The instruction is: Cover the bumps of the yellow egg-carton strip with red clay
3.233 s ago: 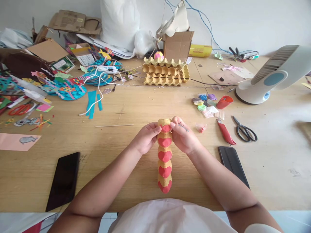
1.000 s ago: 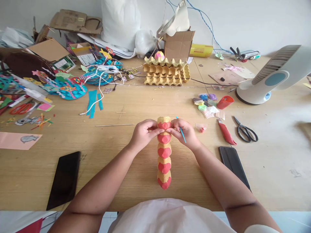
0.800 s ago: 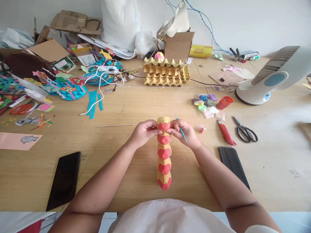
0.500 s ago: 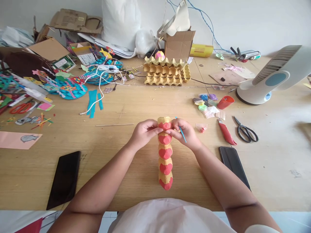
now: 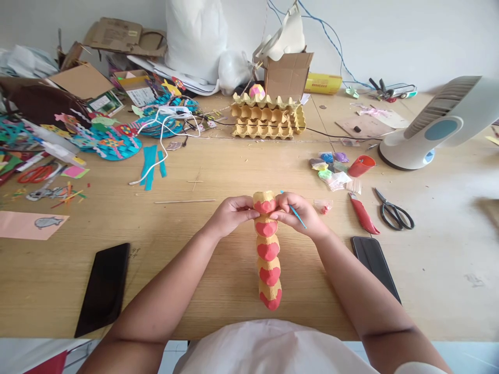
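A strip of egg carton cups [image 5: 268,253], yellowish with a red patch on each cup, runs from between my hands toward my body. My left hand [image 5: 234,215] pinches the left side of its far end cup. On the other side, my right hand [image 5: 298,214] grips the same cup between thumb and fingers. A thin blue stick-like tool [image 5: 298,217] is also tucked in my right hand, slanting down to the right. Just beyond that hand lies a small clear bag with red material [image 5: 323,206].
Scissors [image 5: 394,210], a red-handled cutter [image 5: 364,214] and a dark phone [image 5: 376,267] lie to the right. Another dark tablet-like device [image 5: 103,288] is at left. Egg cartons [image 5: 263,127] stand at the back, near a white fan [image 5: 432,127]. Clay packets [image 5: 331,169] sit by a red cup [image 5: 360,166].
The strip's near end has swung slightly to the right, and its far end has dipped a little toward me. The blue tool has tilted flatter in my right hand.
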{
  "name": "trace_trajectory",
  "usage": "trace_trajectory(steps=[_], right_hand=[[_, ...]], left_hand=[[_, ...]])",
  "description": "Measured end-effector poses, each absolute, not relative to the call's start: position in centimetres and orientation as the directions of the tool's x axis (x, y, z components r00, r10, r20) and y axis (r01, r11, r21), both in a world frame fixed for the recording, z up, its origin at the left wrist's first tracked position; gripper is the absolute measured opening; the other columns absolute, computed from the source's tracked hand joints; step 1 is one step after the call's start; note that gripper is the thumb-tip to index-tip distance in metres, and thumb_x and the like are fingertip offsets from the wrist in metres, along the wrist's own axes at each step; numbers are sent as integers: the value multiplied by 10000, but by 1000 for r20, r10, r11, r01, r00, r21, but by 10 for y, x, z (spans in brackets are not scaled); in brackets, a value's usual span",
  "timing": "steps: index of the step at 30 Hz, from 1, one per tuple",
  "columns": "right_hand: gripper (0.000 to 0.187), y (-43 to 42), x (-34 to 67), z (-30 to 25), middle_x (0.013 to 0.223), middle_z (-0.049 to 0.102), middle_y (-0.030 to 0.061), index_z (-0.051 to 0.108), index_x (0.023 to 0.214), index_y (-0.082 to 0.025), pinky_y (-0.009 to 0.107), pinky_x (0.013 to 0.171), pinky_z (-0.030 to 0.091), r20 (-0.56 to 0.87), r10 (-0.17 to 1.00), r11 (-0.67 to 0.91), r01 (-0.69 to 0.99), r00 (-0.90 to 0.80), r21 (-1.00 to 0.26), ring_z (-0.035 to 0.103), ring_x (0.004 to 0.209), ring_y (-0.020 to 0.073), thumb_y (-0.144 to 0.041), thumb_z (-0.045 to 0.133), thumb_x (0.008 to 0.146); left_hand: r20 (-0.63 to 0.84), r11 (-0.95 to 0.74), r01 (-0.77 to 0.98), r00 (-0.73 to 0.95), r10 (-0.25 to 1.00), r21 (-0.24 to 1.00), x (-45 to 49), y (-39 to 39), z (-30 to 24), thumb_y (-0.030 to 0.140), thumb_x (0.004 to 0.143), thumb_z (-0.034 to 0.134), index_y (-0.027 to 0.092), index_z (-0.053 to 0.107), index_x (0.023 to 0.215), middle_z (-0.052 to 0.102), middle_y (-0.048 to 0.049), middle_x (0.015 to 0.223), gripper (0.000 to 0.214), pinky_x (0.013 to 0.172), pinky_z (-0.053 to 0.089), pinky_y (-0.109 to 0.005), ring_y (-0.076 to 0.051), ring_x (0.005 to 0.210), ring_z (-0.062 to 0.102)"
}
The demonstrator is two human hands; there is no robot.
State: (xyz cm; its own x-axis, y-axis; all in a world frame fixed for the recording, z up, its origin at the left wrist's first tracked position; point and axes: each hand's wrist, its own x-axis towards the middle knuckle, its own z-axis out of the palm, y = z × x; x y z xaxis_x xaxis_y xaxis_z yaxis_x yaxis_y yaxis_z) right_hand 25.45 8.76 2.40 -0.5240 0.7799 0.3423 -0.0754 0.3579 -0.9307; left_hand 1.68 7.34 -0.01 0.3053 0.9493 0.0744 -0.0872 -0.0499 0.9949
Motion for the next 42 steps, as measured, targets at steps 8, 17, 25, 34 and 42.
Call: trace_trajectory(steps=[8, 17, 25, 34, 42], right_hand=[[577, 87, 252, 21, 719, 484, -52, 408, 739, -252, 287, 602, 359, 287, 830, 239, -159, -479, -958, 409, 659, 134, -549, 879, 891], [606, 85, 245, 19, 727, 520, -46, 419, 743, -252, 288, 632, 387, 231, 862, 130, -242, -451, -961, 442, 686, 144, -599, 908, 836], [613, 85, 242, 15, 671, 442, -75, 405, 713, -248, 277, 605, 345, 267, 873, 163, -271, -409, -949, 375, 639, 122, -543, 927, 837], [625, 88, 247, 13, 748, 590, -40, 411, 716, -243, 277, 651, 420, 218, 863, 90, -287, -455, -954, 469, 686, 128, -566, 937, 809], [587, 88, 247, 11, 773, 639, -35, 426, 714, -238, 277, 683, 479, 241, 853, 111, -290, -462, -950, 523, 700, 121, -462, 959, 816]], left_hand=[[80, -37, -143, 311, 947, 989, 15, 75, -5, 467, 757, 980, 210, 874, 877, 812, -65, 892, 304, 810, 580, -347, -235, 872, 730], [103, -72, -131, 249, 963, 989, 15, 75, -14, 585, 786, 936, 203, 872, 897, 808, -77, 888, 403, 813, 566, -368, -243, 851, 716], [71, -24, -191, 241, 968, 981, 19, 75, -17, 566, 810, 928, 203, 876, 893, 786, -58, 849, 376, 803, 551, -343, -214, 825, 697], [-36, 96, -291, 204, 978, 952, 25, 73, -8, 609, 645, 1010, 196, 852, 831, 771, -44, 791, 479, 727, 560, -336, -197, 755, 686], [-79, 146, -349, 200, 977, 926, 28, 72, -1, 611, 552, 1046, 200, 820, 780, 763, -30, 739, 521, 675, 560, -328, -182, 689, 687]])
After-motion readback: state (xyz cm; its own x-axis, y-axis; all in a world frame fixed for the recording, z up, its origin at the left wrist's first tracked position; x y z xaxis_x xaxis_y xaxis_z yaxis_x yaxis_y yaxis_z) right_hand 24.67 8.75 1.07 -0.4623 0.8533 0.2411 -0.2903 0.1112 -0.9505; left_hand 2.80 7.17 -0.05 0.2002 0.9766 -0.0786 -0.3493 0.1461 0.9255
